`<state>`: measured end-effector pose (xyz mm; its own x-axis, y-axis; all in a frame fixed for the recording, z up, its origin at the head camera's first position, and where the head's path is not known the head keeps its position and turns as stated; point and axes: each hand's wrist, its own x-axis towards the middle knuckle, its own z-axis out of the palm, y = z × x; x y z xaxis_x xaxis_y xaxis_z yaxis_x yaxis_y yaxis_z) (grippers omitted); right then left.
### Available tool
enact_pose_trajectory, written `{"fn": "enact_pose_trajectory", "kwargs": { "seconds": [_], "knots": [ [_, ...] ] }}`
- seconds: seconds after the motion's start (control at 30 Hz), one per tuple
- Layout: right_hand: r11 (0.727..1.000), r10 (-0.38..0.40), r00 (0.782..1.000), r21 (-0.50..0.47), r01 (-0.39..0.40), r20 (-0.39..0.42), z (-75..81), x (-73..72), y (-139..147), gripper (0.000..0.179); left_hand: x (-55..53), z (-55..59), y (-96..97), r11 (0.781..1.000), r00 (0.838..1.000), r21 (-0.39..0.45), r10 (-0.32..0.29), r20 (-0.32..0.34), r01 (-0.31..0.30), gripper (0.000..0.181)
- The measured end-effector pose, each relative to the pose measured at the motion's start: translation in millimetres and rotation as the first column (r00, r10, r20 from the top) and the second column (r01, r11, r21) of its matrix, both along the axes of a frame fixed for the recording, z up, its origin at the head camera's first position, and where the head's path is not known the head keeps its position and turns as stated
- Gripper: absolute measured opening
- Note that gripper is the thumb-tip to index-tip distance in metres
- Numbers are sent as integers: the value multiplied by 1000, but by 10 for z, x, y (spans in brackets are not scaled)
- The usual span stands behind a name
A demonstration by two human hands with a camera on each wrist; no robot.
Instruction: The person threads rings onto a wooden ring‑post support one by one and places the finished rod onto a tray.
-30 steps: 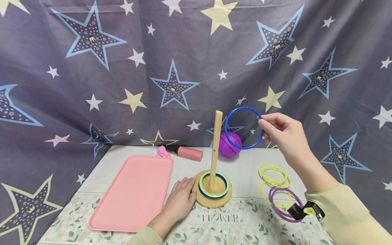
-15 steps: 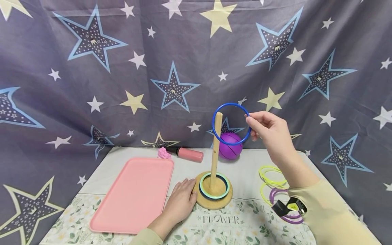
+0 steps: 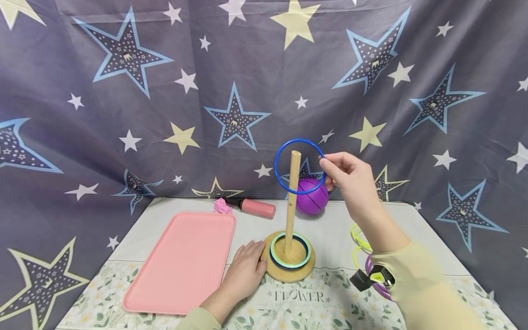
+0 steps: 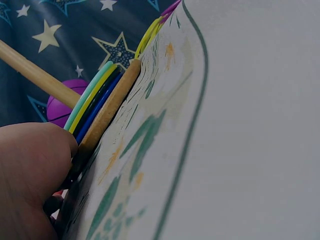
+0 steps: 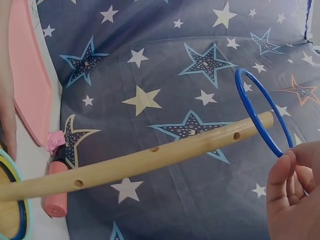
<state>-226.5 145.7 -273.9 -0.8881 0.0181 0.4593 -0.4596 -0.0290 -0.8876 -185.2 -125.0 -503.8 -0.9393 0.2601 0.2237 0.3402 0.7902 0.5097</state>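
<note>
My right hand [image 3: 350, 181] pinches a plain blue ring [image 3: 300, 140] by its right edge, thumb against fingers. The ring is tilted, level with the top of a wooden peg [image 3: 290, 215]; the peg's tip shows inside its outline in the head view, and the ring's lower edge crosses in front of the peg. On the round wooden base [image 3: 288, 275] lie several stacked rings, a mint ring [image 4: 88, 94] uppermost with yellow, dark and blue ones beneath. My left hand [image 3: 244, 270] lies flat, fingertips at the base's left edge.
A pink tray [image 3: 181, 261] lies at the left. Behind stand a pink hand pump [image 3: 257, 208], a crumpled pink piece [image 3: 222, 206] and a purple ball [image 3: 312, 197]. Yellow rings [image 3: 356, 233] and purple rings [image 3: 383, 291] lie at the right, partly hidden by my right arm.
My right hand has carried the blue ring leftward from beside the peg, so that the ring's outline now surrounds the peg's tip. The left hand has stayed at the base.
</note>
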Motion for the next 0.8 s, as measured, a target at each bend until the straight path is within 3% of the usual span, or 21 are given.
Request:
{"fn": "enact_pose_trajectory", "kwargs": {
  "seconds": [0.43,0.8],
  "knots": [
    [1000,-11,997,-26,13,80,-234,-87,-66,18,-16,7,21,1000,1000,-14,-5,-2,5,52],
    [999,-20,985,-22,24,173,-585,-137,-122,18,7,23,14,1000,1000,-20,1,-3,-1,51]
  ]
}}
